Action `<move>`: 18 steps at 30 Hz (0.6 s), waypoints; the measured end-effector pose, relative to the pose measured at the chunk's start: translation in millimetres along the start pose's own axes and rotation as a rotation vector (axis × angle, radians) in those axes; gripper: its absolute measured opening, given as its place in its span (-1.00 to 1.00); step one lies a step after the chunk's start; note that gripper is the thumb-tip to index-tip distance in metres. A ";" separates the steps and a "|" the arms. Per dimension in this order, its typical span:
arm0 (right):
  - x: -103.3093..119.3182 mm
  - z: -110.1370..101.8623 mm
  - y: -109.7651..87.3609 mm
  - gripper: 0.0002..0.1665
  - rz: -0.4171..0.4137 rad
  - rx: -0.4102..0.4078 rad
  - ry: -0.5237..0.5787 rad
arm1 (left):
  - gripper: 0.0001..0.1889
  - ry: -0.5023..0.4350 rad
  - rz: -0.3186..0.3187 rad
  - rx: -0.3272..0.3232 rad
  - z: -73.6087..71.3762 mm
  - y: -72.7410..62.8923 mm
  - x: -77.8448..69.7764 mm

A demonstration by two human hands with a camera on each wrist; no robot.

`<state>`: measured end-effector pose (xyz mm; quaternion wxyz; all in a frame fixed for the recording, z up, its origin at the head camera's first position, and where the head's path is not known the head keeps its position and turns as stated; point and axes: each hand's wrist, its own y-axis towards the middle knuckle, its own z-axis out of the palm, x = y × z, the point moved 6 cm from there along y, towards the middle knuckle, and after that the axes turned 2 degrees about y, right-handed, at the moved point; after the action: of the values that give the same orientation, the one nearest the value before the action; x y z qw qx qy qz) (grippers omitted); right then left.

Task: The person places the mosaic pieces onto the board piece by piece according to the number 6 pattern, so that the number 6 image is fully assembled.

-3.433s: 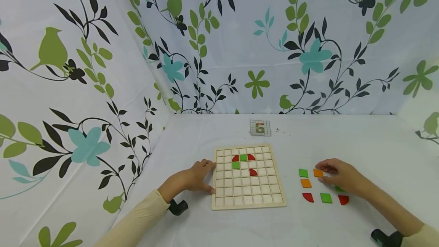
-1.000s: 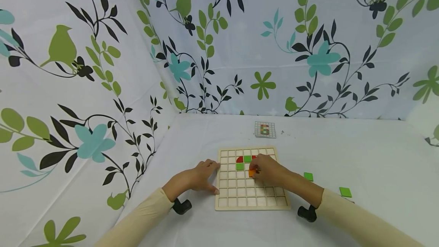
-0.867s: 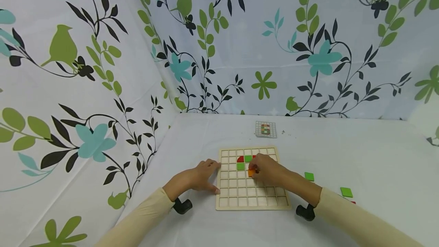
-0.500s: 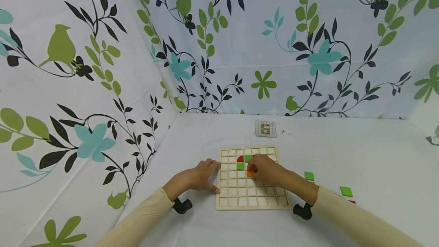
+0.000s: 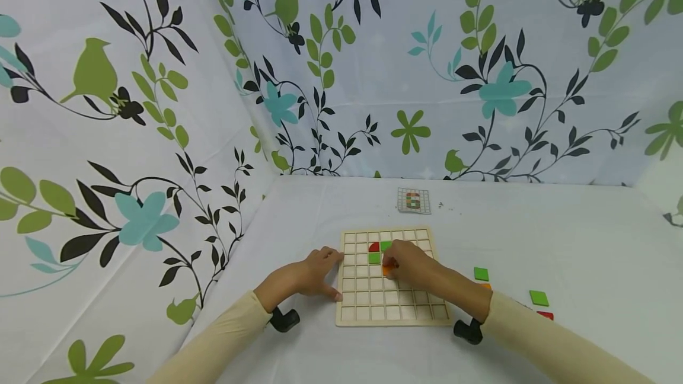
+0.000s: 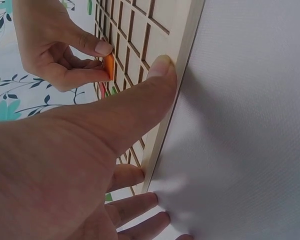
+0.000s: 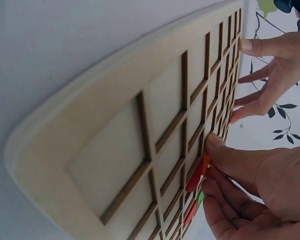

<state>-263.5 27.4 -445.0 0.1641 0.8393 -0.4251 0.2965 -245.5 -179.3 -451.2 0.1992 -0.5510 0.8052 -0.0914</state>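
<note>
A wooden grid board [image 5: 363, 316] lies on the white table. My right hand [image 5: 409, 262] is over its middle, pinching an orange square tile [image 5: 387, 270] between thumb and fingers. In the left wrist view the orange tile [image 6: 109, 65] stands tilted against the grid. A red quarter-round tile [image 7: 193, 180] sits beside it in the right wrist view. Farther up the board are another red quarter-round tile [image 5: 374, 247] and two green square tiles [image 5: 374, 258]. With thumb and fingertips spread, my left hand [image 5: 309, 276] touches the board's left edge.
Right of the board lie loose tiles: a green one [image 5: 481, 274], an orange one [image 5: 485, 285], another green one [image 5: 539, 298] and a red one [image 5: 545, 315], some partly behind the right arm. A small pattern card [image 5: 413, 201] lies beyond the board.
My right hand has taken the orange tile from the loose tiles and carried it left onto the board. Over the last second it has shifted slightly left. The left hand stays at the edge.
</note>
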 end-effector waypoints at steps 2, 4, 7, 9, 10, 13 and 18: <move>-0.8 0.7 -0.4 -0.88 -0.017 -0.007 -0.019 | -0.02 -0.003 -0.001 -0.001 -0.3 0.2 -0.2; -1.8 1.1 -1.2 -0.88 -0.036 -0.013 -0.043 | -0.02 -0.003 -0.001 -0.004 -0.3 0.6 -0.1; -2.2 1.8 -3.2 -0.82 -0.089 -0.026 -0.088 | -0.02 -0.005 0.001 -0.007 0.5 0.9 0.7; -2.6 1.9 -5.4 -0.78 -0.117 -0.037 -0.103 | -0.02 -0.005 0.001 -0.008 1.3 1.2 1.3; -3.2 1.8 -6.5 -0.76 -0.127 -0.043 -0.108 | -0.02 -0.006 0.000 -0.007 1.6 1.4 1.4; -6.7 -1.7 -11.9 -0.71 -0.106 -0.060 -0.079 | -0.02 -0.008 0.001 -0.007 2.0 2.3 1.3; -18.8 -23.7 -25.3 -0.71 -0.018 -0.107 0.039 | -0.01 -0.009 0.005 -0.004 1.5 1.6 1.2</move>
<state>-260.1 66.3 -439.3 0.2195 0.8271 -0.4296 0.2884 -246.6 -179.7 -453.4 0.2020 -0.5497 0.8059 -0.0866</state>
